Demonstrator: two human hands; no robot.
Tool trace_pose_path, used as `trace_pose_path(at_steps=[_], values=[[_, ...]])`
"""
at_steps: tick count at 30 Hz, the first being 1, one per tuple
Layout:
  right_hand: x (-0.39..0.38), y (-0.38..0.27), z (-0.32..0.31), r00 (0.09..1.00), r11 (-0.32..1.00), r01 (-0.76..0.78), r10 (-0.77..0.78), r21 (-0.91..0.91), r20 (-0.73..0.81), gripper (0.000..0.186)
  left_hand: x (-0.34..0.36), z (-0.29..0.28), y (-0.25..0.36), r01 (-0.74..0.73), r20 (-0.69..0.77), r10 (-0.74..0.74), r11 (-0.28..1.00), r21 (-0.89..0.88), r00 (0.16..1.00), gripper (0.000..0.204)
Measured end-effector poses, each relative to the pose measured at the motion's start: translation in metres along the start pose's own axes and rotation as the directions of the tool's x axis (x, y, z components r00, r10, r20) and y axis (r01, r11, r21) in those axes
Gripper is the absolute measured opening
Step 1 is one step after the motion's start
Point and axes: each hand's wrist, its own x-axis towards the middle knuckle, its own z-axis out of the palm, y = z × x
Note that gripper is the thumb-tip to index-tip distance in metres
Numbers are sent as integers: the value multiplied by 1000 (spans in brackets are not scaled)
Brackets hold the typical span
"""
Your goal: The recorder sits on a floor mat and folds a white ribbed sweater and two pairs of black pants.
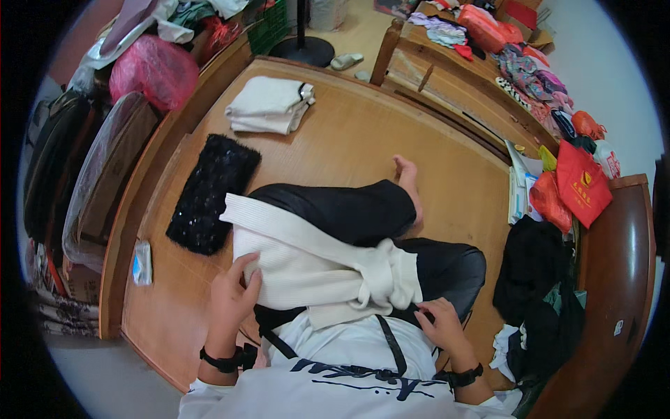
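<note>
A cream ribbed knit sweater (307,272) lies across my lap, partly folded, with one long sleeve stretched toward the upper left and a bunched, knotted-looking part at its right end. My left hand (237,290) is at the sweater's left edge, thumb and fingers closed on the fabric. Just past the right end of the knit, my right hand (441,325) hovers over the dark trousers (447,269), its fingers loosely bent and slightly apart, with nothing visible in them. A folded black shaggy, sequined garment (213,194) and a folded white knit (269,105) with dark trim lie beyond my left hand.
I sit on a wooden platform (349,126) with raised edges. A small white and blue packet (142,264) lies at left. Bags and boxes crowd the left side, including a pink bag (155,72). Dark clothes (534,269) and a red bag (585,183) pile at right.
</note>
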Motion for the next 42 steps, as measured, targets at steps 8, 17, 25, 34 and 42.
trace_pose_path(at_steps=[8, 17, 25, 34, 42], values=[[61, -7, 40, 996, 990, -73, 78, 124, -38, 40, -1, 7, -3, -14, -73, 15, 1000, 20, 997, 26], [104, -11, 55, 986, 986, 129, -117, -101, 114, 26, 8, 23, -4, 9, -41, -10, 1000, -29, 999, 28], [149, -4, 12, 933, 170, -348, 157, 922, 323, 27, 19, 25, -6, 55, 43, -51, 992, -109, 998, 25], [187, 25, 0, 911, 225, -410, 43, 884, 411, 49, 26, 32, -18, 142, 61, -133, 973, -182, 989, 21], [143, 69, 28, 918, 943, -228, 291, -244, 269, 42, 33, 37, -25, 143, 66, -131, 953, -265, 989, 17]])
